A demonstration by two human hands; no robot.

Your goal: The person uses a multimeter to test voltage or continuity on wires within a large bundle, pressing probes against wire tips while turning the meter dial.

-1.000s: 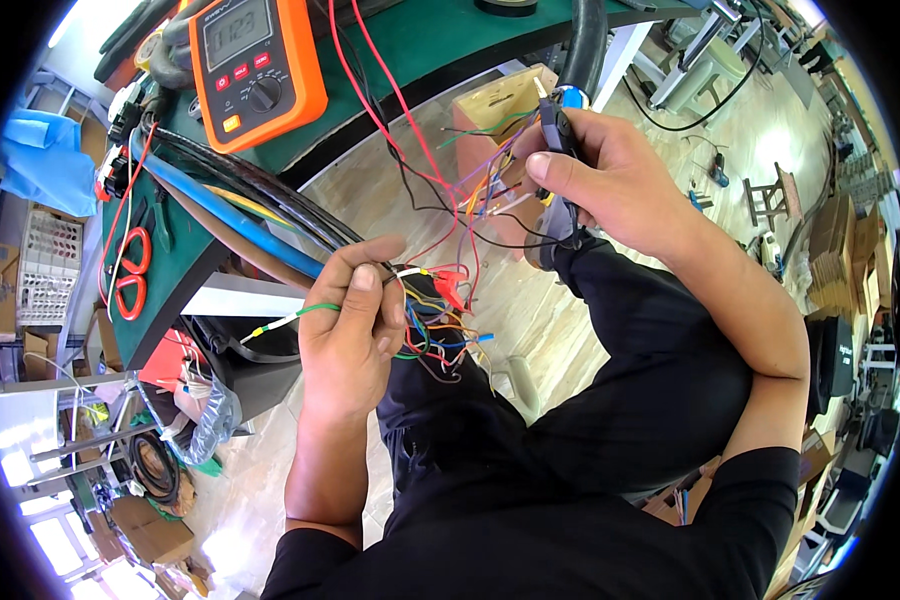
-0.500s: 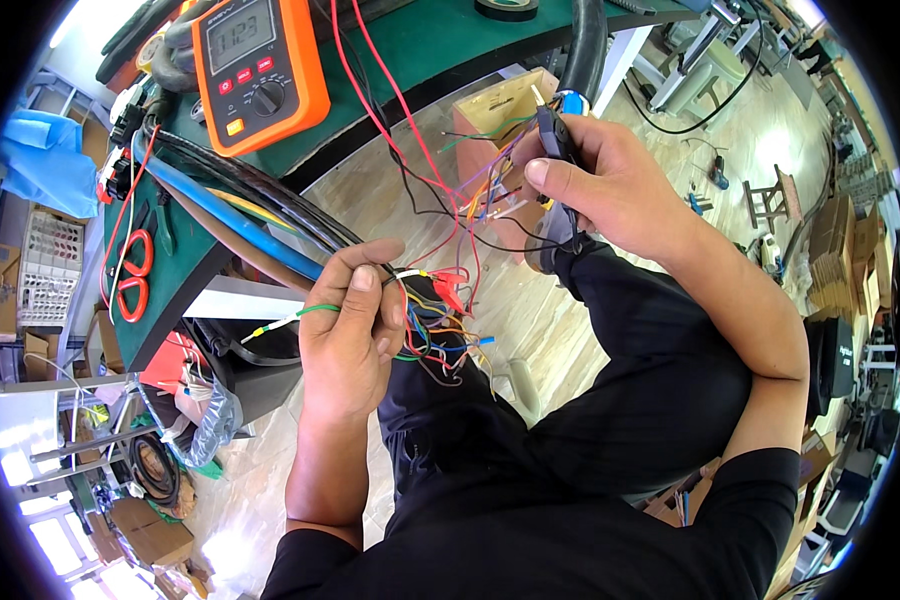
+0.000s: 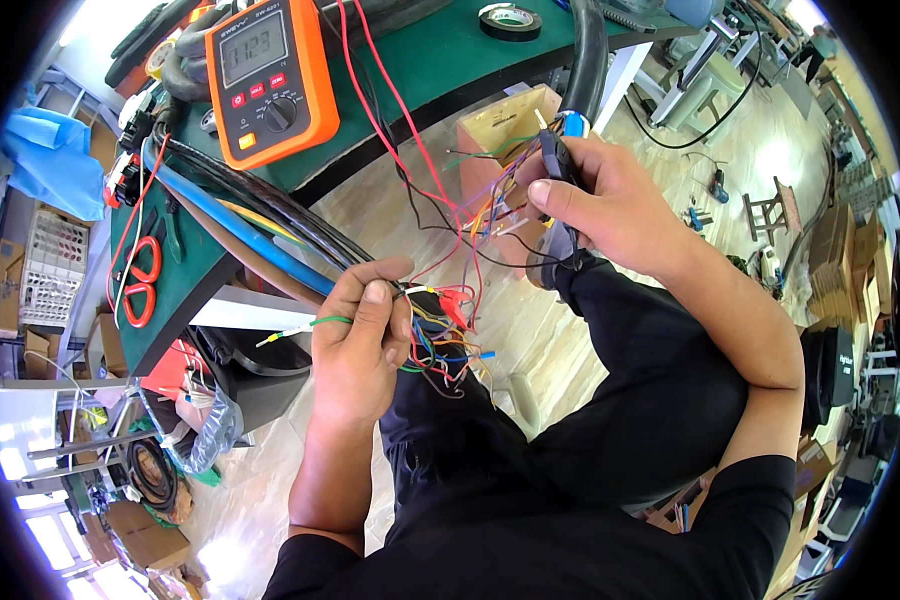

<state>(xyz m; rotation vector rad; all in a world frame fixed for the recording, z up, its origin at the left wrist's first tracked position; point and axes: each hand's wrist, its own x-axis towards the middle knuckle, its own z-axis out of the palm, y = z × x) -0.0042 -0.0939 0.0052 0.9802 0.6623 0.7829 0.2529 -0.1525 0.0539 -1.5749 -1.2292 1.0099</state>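
Note:
My left hand (image 3: 365, 340) pinches a few thin wires, among them a green one and a white one with a yellow tip. A red clip (image 3: 454, 308) sits just right of those fingers, above a tangle of coloured wire ends (image 3: 450, 352). Higher and to the right, my right hand (image 3: 600, 205) grips a black probe or clip (image 3: 558, 160) with a pale metal tip, beside more coloured wires. An orange meter (image 3: 270, 85) with a lit display lies on the green bench (image 3: 420, 40), red and black leads hanging near it.
Thick blue, black and brown cables (image 3: 290, 262) run along the bench edge near red-handled scissors (image 3: 142, 262). A black tape roll (image 3: 508, 22) is on the bench. Below are a wooden box (image 3: 500, 120) and my legs. Cardboard (image 3: 835, 260), stools and tools stand on the floor around.
The view has shifted a little, so the bench, meter and my hands appear slightly lower and further right. Both hands keep their grips, with little visible movement otherwise.

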